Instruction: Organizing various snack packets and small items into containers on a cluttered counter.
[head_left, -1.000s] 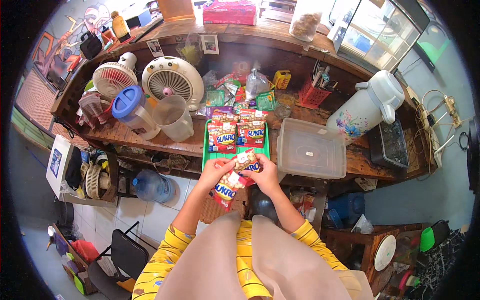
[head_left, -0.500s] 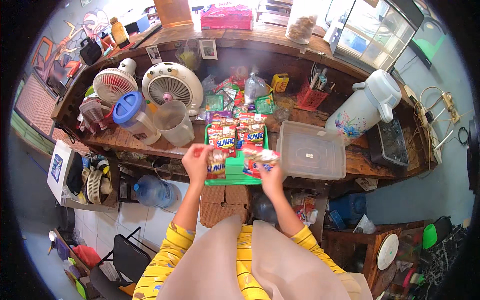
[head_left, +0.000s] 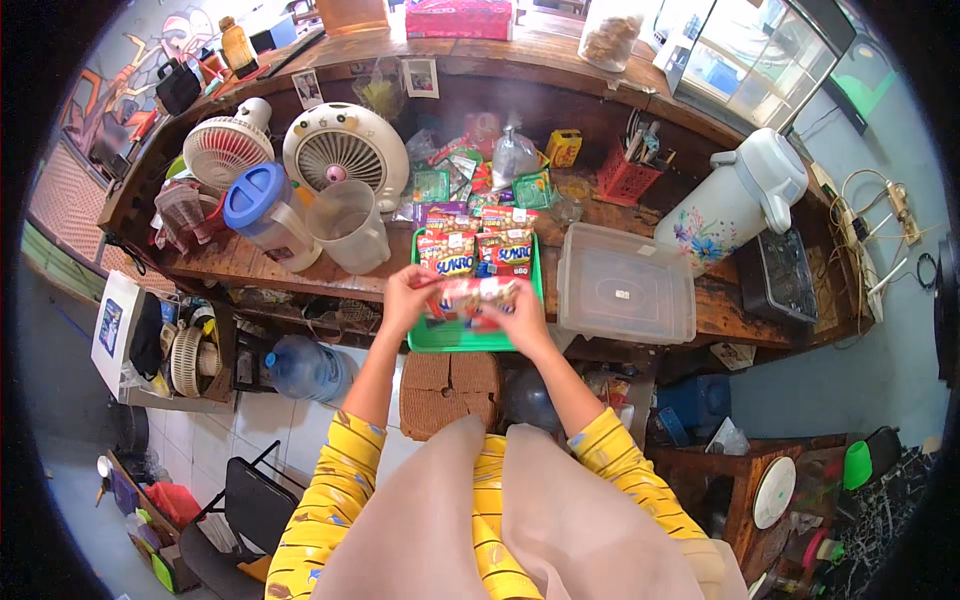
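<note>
A green tray (head_left: pixel 528 302) sits on the wooden counter and holds several red snack packets (head_left: pixel 475 250) in rows at its far end. Over the tray's near half, my left hand (head_left: pixel 407 297) and my right hand (head_left: pixel 518 315) together hold a strip of red snack packets (head_left: pixel 468 296) stretched flat between them. Each hand pinches one end of the strip. Both yellow striped sleeves come up from the lower edge.
A clear lidded plastic box (head_left: pixel 625 285) lies right of the tray, with a white flowered thermos jug (head_left: pixel 735 200) behind it. Left of the tray stand a clear pitcher (head_left: pixel 350 225), a blue-lidded jug (head_left: pixel 265 210) and two small fans (head_left: pixel 340 150). A water bottle (head_left: pixel 305 368) stands below the counter.
The hands went forward from near my body to over the tray. Briefly apart with a packet in each, they are now together, holding the packets level above the tray's near half.
</note>
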